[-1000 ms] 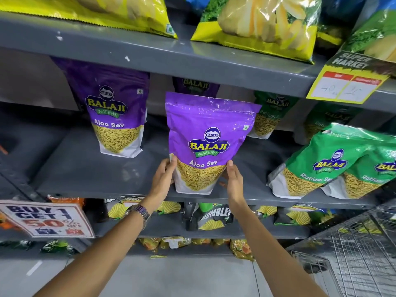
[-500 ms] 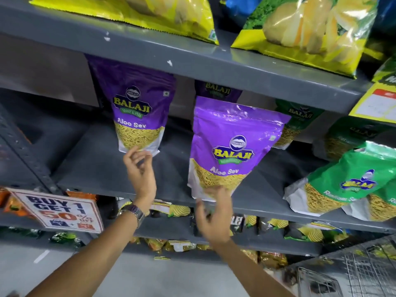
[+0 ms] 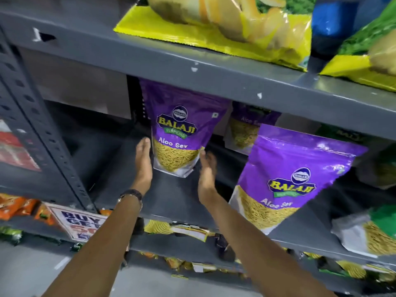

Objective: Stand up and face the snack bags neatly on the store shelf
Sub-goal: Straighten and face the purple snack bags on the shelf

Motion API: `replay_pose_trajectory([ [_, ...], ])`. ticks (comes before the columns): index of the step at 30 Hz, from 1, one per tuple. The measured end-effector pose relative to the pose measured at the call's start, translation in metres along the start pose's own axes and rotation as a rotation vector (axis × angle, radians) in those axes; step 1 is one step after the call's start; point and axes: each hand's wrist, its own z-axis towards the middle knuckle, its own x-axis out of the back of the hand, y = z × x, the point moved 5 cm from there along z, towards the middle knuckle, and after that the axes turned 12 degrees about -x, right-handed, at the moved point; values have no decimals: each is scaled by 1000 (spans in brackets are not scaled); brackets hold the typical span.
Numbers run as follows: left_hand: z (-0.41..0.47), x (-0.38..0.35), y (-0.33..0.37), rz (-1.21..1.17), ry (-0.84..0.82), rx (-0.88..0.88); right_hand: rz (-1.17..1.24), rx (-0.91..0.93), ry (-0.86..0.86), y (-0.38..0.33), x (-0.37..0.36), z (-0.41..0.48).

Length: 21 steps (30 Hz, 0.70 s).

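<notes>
A purple Balaji Aloo Sev bag (image 3: 177,125) stands upright at the back left of the grey middle shelf (image 3: 171,200). My left hand (image 3: 143,163) lies flat against its left edge. The fingertips of my right hand (image 3: 206,174) touch its lower right edge, so the bag sits between both hands. A second purple Aloo Sev bag (image 3: 300,174) stands at the shelf's front edge to the right, leaning left. A third purple bag (image 3: 246,129) stands behind, partly hidden.
Green Balaji bags (image 3: 381,221) lie at the right of the same shelf. Yellow chip bags (image 3: 214,28) rest on the shelf above (image 3: 214,80). A perforated upright post (image 3: 42,136) bounds the left side. A "Buy 1 Get" sign (image 3: 79,221) hangs below, over lower shelves of snacks.
Both hands let go of the front purple bag and moved left and back to the rear left purple bag. The view swung left and closer.
</notes>
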Motion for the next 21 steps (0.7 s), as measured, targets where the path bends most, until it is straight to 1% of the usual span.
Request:
replay_pose_trajectory([
  [2,4,-5,-2,-34,-59,40,-88,14,-89,-4,-5,5],
  [4,7,-4,-3,-20,-70,38,-145,12,-123,-6,-6,8],
  [7,9,2,-5,26,-70,28,-216,17,-110,-8,-3,9],
  [12,-3,7,-2,39,-54,-15,-179,58,-118,-2,3,-3],
  [17,-26,21,-3,68,-52,-56,-262,84,-94,11,18,-19],
  [21,-45,33,0,64,-66,-64,-260,85,-83,17,26,-32],
])
